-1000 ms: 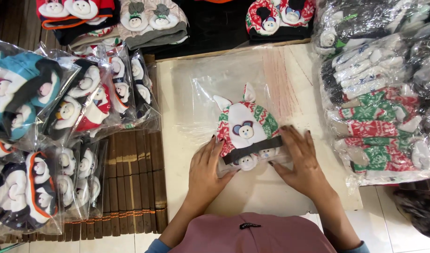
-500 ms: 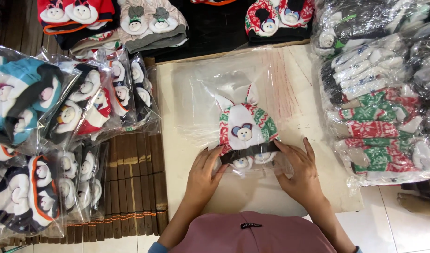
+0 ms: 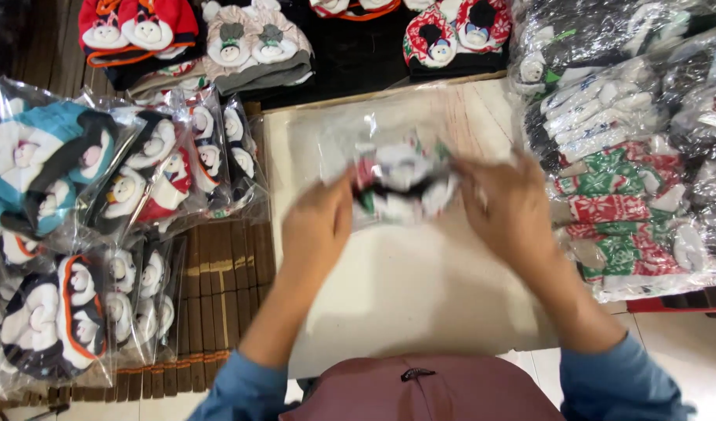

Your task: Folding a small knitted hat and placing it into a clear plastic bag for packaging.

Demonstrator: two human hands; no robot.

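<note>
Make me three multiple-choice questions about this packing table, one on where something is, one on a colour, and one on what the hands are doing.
1. Where do the bagged items with teal fabric lie?
A. left of the board
B. on the board
C. far right

2. What colour are the sleeves?
A. yellow
B. blue
C. white

3. How does the clear bag with the knitted item stand?
A. lying untouched
B. held between both hands
C. held by one hand only

Answers: 1 A, the teal bags sit at the left edge, off the pale board. 2 B, both cuffs are blue. 3 B, the left hand and right hand grip its two ends.
</note>
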